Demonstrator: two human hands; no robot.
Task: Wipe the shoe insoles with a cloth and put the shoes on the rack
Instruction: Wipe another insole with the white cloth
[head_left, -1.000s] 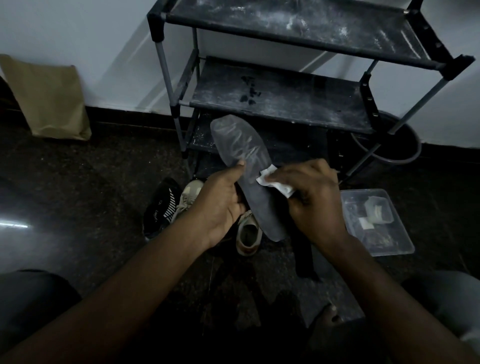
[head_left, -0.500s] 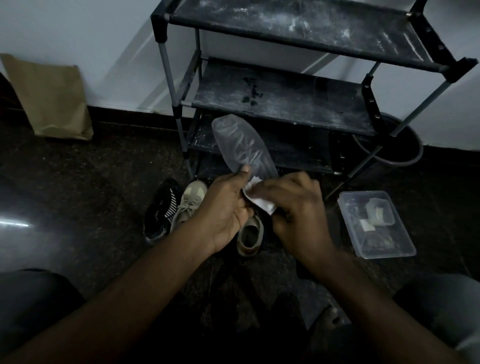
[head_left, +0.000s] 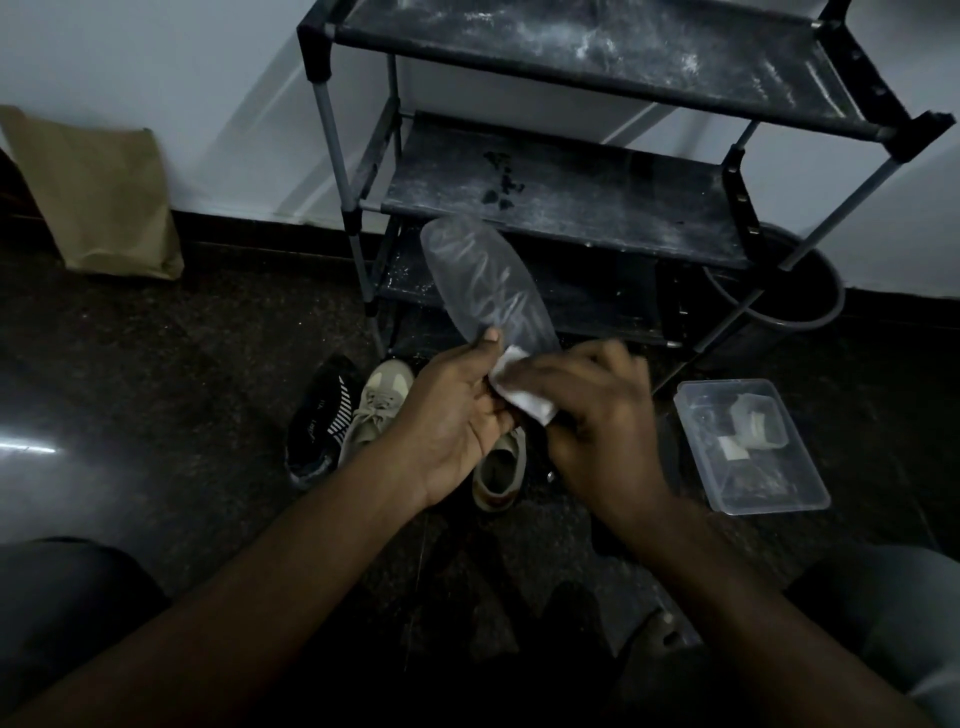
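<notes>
Now the left hand (head_left: 457, 415) is holding the insole (head_left: 485, 280) in the air in front of the rack (head_left: 571, 208), with the thumb lying on its upper face and the fingers curling behind it, near its middle. The right hand (head_left: 597, 431), a little blurred, is pinching the white cloth (head_left: 519, 395) with bent fingers and pressing it on the insole just beside that thumb. I am judging the insole to be light, thin and easy to bend, so supporting it from behind, close to the cloth, seems the safe place. The shoes (head_left: 379, 410) are lying on the floor (head_left: 208, 364) below, not yet on the rack.
</notes>
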